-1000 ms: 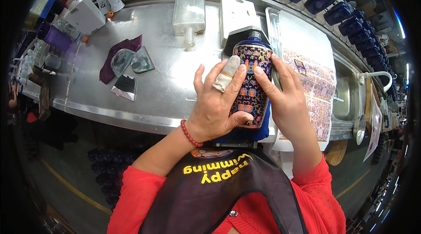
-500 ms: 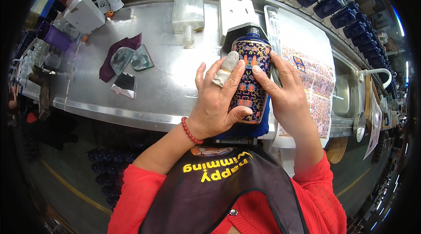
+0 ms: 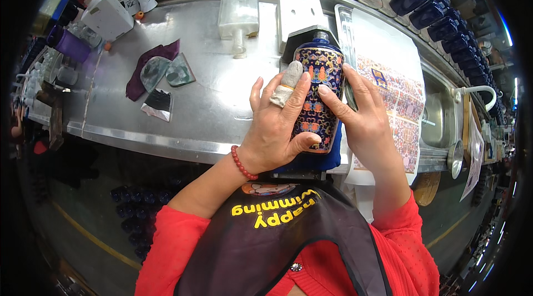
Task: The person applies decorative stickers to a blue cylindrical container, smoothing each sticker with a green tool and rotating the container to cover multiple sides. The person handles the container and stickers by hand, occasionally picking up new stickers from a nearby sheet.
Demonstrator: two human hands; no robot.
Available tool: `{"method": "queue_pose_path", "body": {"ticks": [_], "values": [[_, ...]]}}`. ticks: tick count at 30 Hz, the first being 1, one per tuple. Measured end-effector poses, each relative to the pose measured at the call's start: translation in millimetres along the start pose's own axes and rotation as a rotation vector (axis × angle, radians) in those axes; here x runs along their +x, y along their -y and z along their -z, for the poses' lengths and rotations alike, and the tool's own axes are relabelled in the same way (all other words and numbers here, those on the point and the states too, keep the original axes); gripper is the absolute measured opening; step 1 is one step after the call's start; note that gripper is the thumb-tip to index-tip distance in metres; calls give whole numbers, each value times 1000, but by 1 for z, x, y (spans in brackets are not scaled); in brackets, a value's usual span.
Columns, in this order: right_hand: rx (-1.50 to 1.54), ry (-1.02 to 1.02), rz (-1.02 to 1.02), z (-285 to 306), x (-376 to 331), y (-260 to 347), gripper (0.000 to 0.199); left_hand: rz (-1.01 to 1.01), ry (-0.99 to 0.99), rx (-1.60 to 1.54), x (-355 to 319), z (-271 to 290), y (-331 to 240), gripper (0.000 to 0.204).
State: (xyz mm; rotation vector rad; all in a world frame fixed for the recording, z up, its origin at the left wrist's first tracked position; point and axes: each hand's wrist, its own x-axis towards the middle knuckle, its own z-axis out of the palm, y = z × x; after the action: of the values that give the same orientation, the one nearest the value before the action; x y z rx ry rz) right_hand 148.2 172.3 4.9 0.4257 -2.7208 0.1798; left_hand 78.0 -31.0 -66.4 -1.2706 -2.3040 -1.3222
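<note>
A dark blue vase (image 3: 317, 92) with a colourful patterned band lies lengthwise on a blue cloth (image 3: 333, 157) at the near edge of the metal bench (image 3: 211, 96). My left hand (image 3: 277, 124) cups its left side, thumb under the base, with a grey cover on the middle finger. My right hand (image 3: 361, 118) presses against its right side, fingers flat on the pattern. Both hands hold the vase between them.
A sheet of patterned decals (image 3: 394, 90) lies to the right, beside a small sink (image 3: 436, 118). White plastic boxes (image 3: 239, 10) stand behind the vase. A maroon rag (image 3: 141, 71) and film scraps (image 3: 166, 74) lie at left. Dark blue vases (image 3: 427, 13) line the back shelf.
My fingers have shifted slightly over the vase's pattern; the vase stays between both hands in about the same place.
</note>
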Motion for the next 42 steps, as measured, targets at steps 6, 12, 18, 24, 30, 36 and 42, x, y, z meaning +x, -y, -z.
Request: {"method": "queue_pose_path", "body": {"ticks": [6, 12, 18, 24, 30, 36, 42], "values": [[-6, 1, 2, -2, 0, 0, 54, -10, 4, 22, 1, -3, -2, 99], [0, -3, 11, -2, -4, -1, 54, 18, 12, -1, -6, -4, -6, 102], [14, 18, -3, -2, -8, 0, 54, 1, 23, 58, -8, -4, -8, 102], [14, 10, -7, -2, -7, 1, 54, -3, 29, 82, -7, -2, -10, 101], [24, 14, 6, -7, -14, -5, 56, 12, -13, 56, -9, -4, -14, 96], [182, -176, 57, 14, 11, -13, 56, -47, 25, 275, -12, -1, -25, 86], [486, 147, -46, 31, 54, -29, 32, -55, 35, 330, -8, 3, -27, 84]]}}
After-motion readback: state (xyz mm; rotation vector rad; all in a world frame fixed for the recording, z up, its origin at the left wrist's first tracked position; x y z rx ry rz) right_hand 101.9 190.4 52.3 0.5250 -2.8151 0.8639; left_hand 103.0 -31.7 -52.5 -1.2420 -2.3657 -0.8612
